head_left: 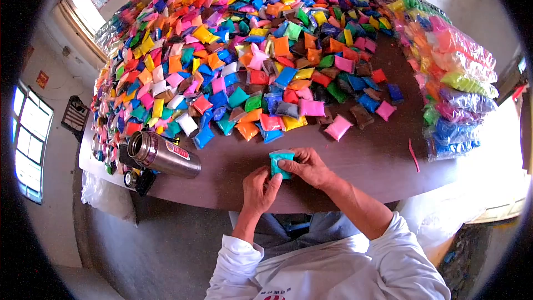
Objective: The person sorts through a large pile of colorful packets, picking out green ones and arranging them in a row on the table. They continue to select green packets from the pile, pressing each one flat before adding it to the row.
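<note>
A small teal packet (281, 163) in clear film is held over the table's near edge, in front of my body. My right hand (311, 168) pinches it from the right, thumb across its face. From the lower left my left hand (260, 189) grips its bottom edge, with the thumb up against it and the other fingers partly hidden behind. Beyond my hands spreads a large heap of coloured packets (233, 72) in many colours. Nearest of these are a pink packet (338, 127) and a blue packet (271, 134).
A steel flask (166, 153) lies tilted on the table (355, 161) at the left, its cap (131, 179) close by. Stacked clear bags of sorted packets (458, 105) stand along the right side. A thin red strip (414, 155) lies near them.
</note>
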Motion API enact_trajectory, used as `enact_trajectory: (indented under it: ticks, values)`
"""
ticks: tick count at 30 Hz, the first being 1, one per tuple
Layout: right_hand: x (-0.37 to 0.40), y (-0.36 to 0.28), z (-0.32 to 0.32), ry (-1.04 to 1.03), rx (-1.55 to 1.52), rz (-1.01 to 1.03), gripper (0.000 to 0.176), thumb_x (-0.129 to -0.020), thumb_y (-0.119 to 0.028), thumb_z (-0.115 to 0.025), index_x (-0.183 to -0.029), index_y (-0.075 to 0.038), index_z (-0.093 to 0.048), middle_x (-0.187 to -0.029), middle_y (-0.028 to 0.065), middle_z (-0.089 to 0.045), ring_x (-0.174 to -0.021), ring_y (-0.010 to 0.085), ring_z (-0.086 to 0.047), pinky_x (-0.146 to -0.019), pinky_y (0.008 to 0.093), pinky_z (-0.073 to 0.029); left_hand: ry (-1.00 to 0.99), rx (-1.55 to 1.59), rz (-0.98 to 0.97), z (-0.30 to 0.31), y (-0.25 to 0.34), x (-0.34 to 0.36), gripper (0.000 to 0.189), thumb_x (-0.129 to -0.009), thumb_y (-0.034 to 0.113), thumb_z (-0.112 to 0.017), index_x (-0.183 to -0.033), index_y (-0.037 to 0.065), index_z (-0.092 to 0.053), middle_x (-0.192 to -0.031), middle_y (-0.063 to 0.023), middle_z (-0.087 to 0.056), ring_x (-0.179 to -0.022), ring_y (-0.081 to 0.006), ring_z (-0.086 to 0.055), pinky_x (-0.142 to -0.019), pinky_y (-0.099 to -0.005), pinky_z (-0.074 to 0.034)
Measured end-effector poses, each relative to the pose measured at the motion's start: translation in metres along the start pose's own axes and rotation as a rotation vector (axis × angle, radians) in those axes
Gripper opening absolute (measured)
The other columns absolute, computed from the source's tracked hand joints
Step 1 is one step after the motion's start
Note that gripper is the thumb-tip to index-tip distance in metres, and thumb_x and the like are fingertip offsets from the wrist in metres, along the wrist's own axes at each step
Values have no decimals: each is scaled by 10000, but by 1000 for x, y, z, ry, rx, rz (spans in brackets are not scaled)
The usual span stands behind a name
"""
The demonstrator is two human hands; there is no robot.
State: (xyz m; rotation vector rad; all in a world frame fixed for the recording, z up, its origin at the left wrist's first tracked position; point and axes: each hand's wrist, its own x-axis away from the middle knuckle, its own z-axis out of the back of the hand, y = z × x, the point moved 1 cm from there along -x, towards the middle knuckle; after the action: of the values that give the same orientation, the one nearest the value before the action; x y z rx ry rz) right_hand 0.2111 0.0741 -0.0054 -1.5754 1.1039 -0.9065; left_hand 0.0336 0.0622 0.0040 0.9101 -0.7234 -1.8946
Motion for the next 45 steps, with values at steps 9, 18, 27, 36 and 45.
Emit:
enact_trajectory:
  ticks: [9, 18, 27, 36, 45]
  values:
    - [1, -1, -7, 35, 15, 37, 207, -892, -198, -688, -1013, -35, -648, -843, -40, -609, -760, 41, -522, -644, 226, -436, -8, 27, 5, -3, -6, 0, 373, -912, 364, -537, -846, 3, -601, -716, -150, -582, -614, -300, -591, -548, -380, -449]
    - [1, -3, -7, -88, 131, 53, 240, -931, -237, -632, -1050, -28, -622, -854, -26, -592, -790, 66, -502, -679, 253, -435, -9, 35, 22, -3, -10, 3, 359, -885, 356, -571, -826, 4, -609, -723, -148, -588, -618, -292, -597, -554, -366, -457]
    - [0, 0, -6, -97, 52, 44, 206, -892, -231, -638, -952, -34, -622, -774, -20, -606, -744, 70, -532, -652, 289, -467, 6, 103, 54, -2, -3, 3, 357, -871, 359, -597, -793, 10, -595, -687, -97, -559, -605, -190, -545, -543, -323, -425]
    - [-2, -13, 2, -191, 533, -22, 298, -843, -238, -682, -1041, -25, -620, -802, 26, -632, -775, 129, -569, -702, 329, -484, 50, 82, 94, -4, -15, 3, 366, -943, 331, -525, -766, 12, -555, -645, -71, -518, -602, -169, -497, -561, -332, -394]
    - [4, -3, 4, 40, 84, 45, 262, -836, -170, -740, -1038, -26, -654, -916, 0, -658, -862, 92, -584, -781, 269, -488, 69, 193, 150, -1, -8, 3, 380, -965, 334, -486, -806, 10, -605, -696, -84, -603, -623, -187, -567, -584, -332, -431]
